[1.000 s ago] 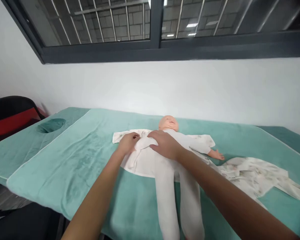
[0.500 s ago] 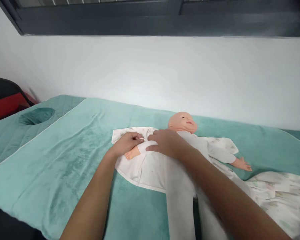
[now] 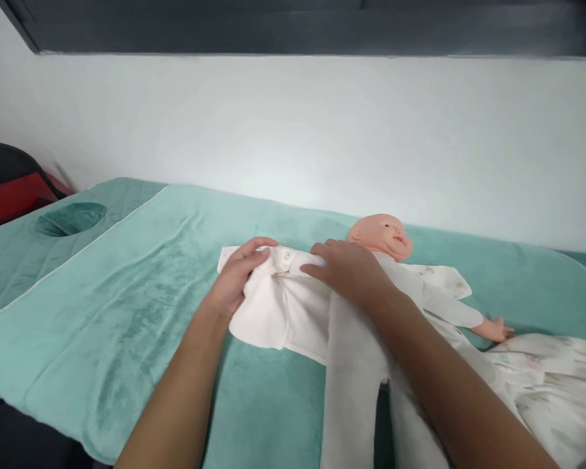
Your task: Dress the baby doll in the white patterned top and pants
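A baby doll [image 3: 377, 234] in a white long-legged suit [image 3: 354, 358] lies on its back, its head towards the wall. Beneath it is spread a white baby top [image 3: 305, 312] with a small print. My left hand [image 3: 239, 273] is closed round the bunched sleeve end of that top, thumb above. My right hand [image 3: 354, 270] holds the doll's white-sleeved arm close to its shoulder, the thumb pointing left. The doll's hand on this side is hidden by the cloth. Its other arm [image 3: 491, 327] stretches out to the right, over the top's other sleeve [image 3: 442, 280].
A green padded bed cover [image 3: 141, 312] lies under everything, with a round hole [image 3: 73, 218] at the left. Printed white cloth [image 3: 557, 384] lies crumpled at the right. Behind stands a white wall [image 3: 293, 130]; a black and red chair [image 3: 12, 185] is at the far left.
My left hand has gathered up the top's sleeve, and the doll's hand on that side has gone out of sight. The doll's head has shifted right in the view.
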Demonstrator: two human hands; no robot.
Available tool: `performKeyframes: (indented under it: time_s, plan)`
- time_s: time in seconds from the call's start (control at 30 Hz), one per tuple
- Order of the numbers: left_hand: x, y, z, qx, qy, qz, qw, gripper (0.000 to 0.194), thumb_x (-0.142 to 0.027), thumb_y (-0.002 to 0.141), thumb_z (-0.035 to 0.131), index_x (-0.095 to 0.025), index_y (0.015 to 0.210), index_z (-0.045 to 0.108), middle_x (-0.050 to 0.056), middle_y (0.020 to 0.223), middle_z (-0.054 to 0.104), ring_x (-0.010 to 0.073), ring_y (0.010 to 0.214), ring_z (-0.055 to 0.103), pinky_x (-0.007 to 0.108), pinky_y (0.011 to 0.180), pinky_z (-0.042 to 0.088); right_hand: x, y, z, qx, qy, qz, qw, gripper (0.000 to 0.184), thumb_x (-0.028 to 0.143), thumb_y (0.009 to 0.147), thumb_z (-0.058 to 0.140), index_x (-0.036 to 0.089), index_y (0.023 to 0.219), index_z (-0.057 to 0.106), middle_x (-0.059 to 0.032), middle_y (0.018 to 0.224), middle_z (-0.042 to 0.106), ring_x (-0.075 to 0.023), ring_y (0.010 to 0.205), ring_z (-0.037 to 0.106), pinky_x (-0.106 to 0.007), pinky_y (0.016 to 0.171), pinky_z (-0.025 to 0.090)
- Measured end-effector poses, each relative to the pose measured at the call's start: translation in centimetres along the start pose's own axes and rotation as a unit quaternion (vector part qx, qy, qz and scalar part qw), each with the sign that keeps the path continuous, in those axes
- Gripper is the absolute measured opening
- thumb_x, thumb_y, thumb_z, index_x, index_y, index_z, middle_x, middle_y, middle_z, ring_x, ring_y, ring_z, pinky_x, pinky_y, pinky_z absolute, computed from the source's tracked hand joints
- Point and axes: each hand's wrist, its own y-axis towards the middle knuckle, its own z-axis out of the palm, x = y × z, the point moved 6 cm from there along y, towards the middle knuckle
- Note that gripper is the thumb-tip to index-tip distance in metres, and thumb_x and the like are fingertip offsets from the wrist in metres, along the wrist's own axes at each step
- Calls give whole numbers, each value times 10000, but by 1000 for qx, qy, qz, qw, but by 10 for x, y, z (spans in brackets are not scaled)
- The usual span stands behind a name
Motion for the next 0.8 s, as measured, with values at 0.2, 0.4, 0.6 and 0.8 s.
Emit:
performKeyframes:
  time_s: [0.2, 0.4, 0.6, 0.8]
  plan:
    - [17, -11, 56, 178, 172, 19, 969, 266, -375, 872, 626, -244, 1098, 675, -19, 711, 488, 94, 582, 419, 205, 509, 333, 8, 1, 6, 37, -36, -37, 998, 142, 261, 915, 490, 193, 812, 561, -50, 830, 617, -178, 750, 558, -305, 654, 309]
    - [22, 1, 40, 68, 179, 65, 979, 257, -440, 882, 595, -224, 1017, 626, -57, 600, 437, 92, 495, 407, 215, 476, 318, -7, -5, -16, -68, 124, -1, 990, 176, 264, 924, 461, 238, 941, 634, -21, 1001, 689, -186, 907, 611, -289, 711, 390]
    - [11, 6, 13, -106, 248, 139, 953, 273, -461, 849, 622, -207, 949, 617, -44, 683, 502, 109, 613, 479, 228, 584, 391, -90, -67, -53, -232, 150, 228, 934, 394, 490, 929, 427, 216, 703, 597, -36, 715, 648, -168, 638, 538, -291, 598, 358]
    - [17, 1, 37, -117, 550, 147, 814, 370, -461, 789, 672, -259, 1094, 617, 17, 984, 625, 208, 907, 604, 310, 746, 450, -147, -94, -18, -85, 65, 324, 940, 483, 581, 909, 378, 228, 623, 543, -59, 691, 633, -203, 631, 505, -300, 585, 291]
